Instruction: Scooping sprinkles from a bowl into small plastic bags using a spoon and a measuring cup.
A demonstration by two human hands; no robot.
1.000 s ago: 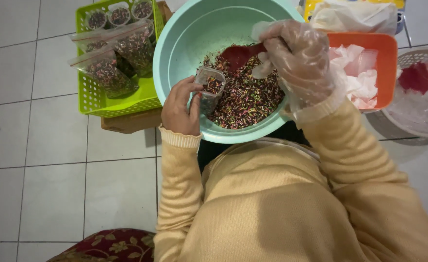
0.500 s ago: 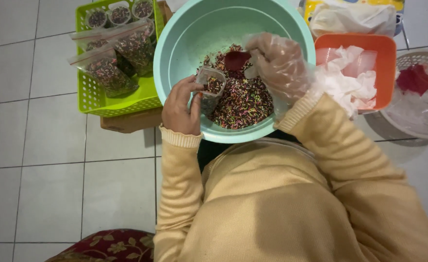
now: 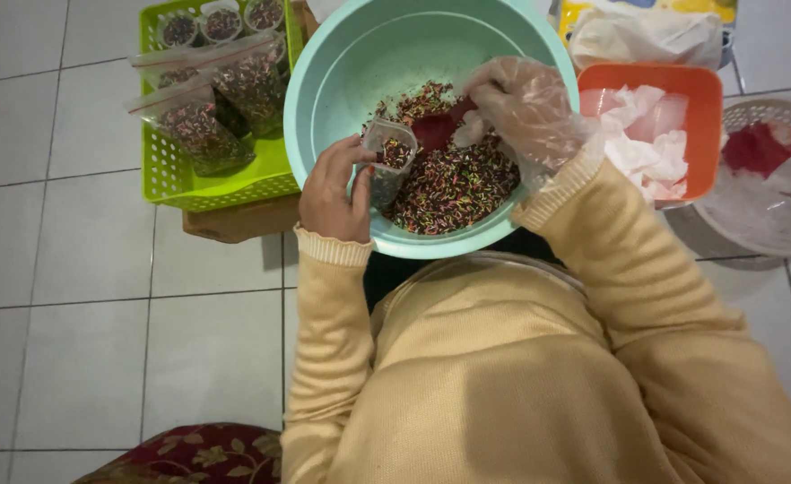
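Note:
A large teal bowl [image 3: 342, 81] holds a heap of small multicoloured sticks [image 3: 454, 184]. My left hand [image 3: 333, 193], bare, grips a small clear plastic bag [image 3: 386, 157] held open over the bowl's near left side, partly filled with the sticks. My right hand [image 3: 525, 108] wears a thin clear plastic glove and holds a small red scoop [image 3: 436, 130] just right of the bag's mouth, above the heap. Both sleeves are pale yellow knit.
A lime green basket [image 3: 225, 184] at the left holds filled clear bags [image 3: 194, 130] and small cups of the same sticks. An orange tub [image 3: 709, 90] with crumpled white plastic sits right of the bowl. A white woven basket [image 3: 786, 116] with a red item lies far right. White tiled floor.
My right hand has moved left with the red scoop, from the bowl's right rim toward the mouth of the bag. My left hand has kept the bag in place.

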